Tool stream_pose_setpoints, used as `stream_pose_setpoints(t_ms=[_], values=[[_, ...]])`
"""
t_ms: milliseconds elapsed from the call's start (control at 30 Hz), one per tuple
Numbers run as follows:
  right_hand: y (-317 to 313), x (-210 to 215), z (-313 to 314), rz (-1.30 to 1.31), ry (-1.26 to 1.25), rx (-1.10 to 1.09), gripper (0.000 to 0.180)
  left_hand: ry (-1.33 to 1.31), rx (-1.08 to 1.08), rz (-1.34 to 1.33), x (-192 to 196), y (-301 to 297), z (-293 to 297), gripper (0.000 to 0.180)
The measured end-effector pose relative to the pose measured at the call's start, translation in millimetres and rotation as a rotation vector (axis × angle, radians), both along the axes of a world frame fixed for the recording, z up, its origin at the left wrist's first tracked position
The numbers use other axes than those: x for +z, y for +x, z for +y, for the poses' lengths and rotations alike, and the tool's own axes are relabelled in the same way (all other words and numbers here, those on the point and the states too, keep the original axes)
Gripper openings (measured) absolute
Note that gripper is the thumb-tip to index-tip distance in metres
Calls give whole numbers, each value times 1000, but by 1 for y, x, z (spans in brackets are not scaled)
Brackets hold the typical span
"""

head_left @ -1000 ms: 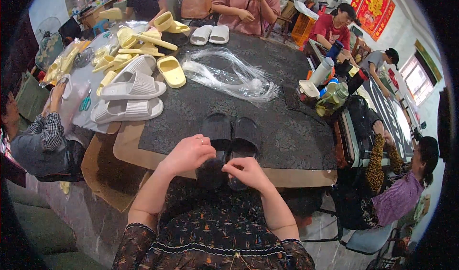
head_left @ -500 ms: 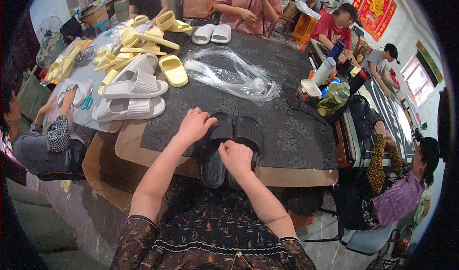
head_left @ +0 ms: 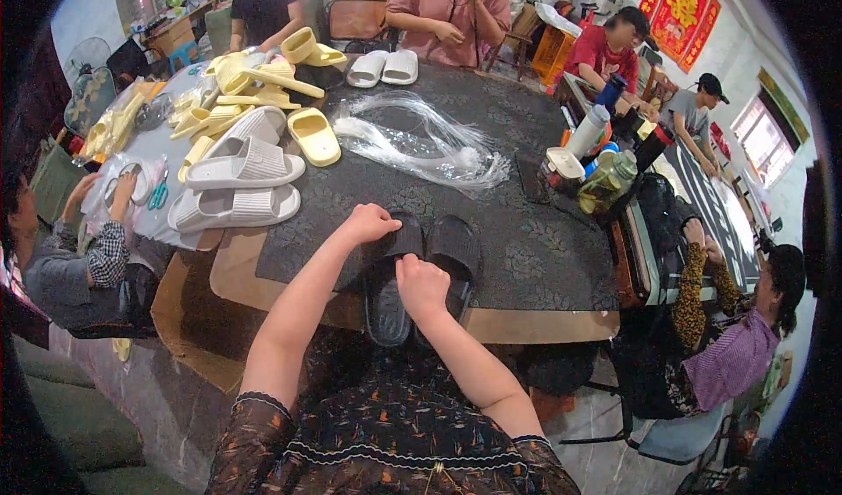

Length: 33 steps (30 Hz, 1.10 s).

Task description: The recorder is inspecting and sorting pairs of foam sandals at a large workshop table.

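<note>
Tabletop [head_left: 544, 271], near edge | Left hand [head_left: 372, 223] and right hand [head_left: 423, 284] had just closed in over the left of two black moulded-plastic slippers [head_left: 386, 313], apparently centring work on its strap | Fingers curled nearly closed, grip unclear | Counted: five pale-grey ridged slippers [head_left: 247, 163], one clear-strand bundle [head_left: 443, 163]; overlapping yellow slippers [head_left: 314, 137] uncountable

Left hand [head_left: 371, 224] curled, right hand [head_left: 423, 285] nearer (also curled), forearms [head_left: 294, 311] angled inward.

Left of the left grip [head_left: 370, 223], teal scissors [head_left: 159, 195] are laid; far to its right, bottles [head_left: 588, 132] are clustered.
</note>
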State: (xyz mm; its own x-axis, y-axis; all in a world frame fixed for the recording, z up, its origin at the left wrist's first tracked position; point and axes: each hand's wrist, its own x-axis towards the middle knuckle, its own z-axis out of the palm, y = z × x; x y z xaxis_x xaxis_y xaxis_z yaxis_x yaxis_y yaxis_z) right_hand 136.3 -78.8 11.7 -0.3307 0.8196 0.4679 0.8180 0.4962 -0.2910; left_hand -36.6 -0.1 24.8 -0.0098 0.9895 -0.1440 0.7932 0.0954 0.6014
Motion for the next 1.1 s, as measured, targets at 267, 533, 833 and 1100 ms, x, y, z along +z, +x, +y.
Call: stream_pose_setpoints(t_ms=[267,533,833,1100], values=[[5,8,-1,67,-69,-7,25,-133,-108,-331,-19,-26,14,27],[20,20,-11,164,-280,95,17,-269,-291,-192,12,-26,27,28],[67,36,-34,296,-462,236,22,-260,-83,-418,-3,-33,22,16],[176,52,-19,502,-848,40,22,110,141,-1006,-16,-47,22,19]])
